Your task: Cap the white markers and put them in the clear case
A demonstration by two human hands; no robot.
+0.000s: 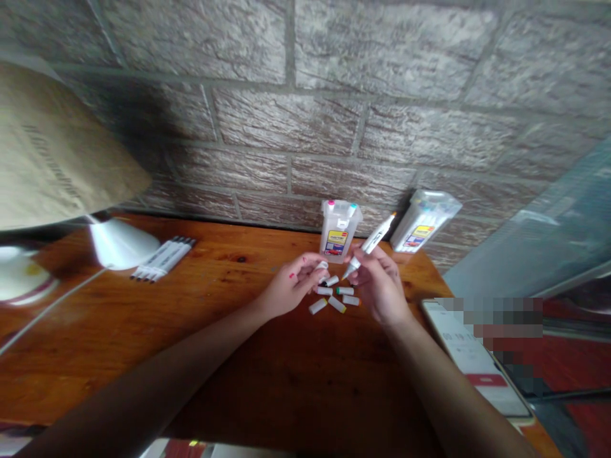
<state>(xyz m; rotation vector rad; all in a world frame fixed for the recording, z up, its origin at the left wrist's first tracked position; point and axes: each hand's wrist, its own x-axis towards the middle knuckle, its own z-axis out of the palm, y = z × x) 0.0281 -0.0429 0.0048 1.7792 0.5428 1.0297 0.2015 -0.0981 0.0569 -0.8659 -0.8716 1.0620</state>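
The left hand point(289, 286) pinches a white cap point(323, 264); the right hand point(383, 286) pinches a bare-tipped marker point(372, 242). Loose caps point(337, 305) lie at six o'clock from a plastic case point(340, 236).

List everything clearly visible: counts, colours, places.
Wall: one, grey-brown brick, back
Panel: one, bluish-grey, right
Table: one, brown wood, centre
Shade: one, beige, upper left
Cone: one, white, below shade
Round object: one, white with red band, left
Cord: one, white, left
Marker row: about four, white with black, left
Marker cases: two, clear, by wall
Loose caps: at least six, white with coloured ends, between hands
Screen device: one, white, right
Held marker: one, white with orange tips, right hand
Held cap: one, white, left hand
Left hand: one, red-marked, centre
Right hand: one, bare, right
Forearms: two, bare, lower frame
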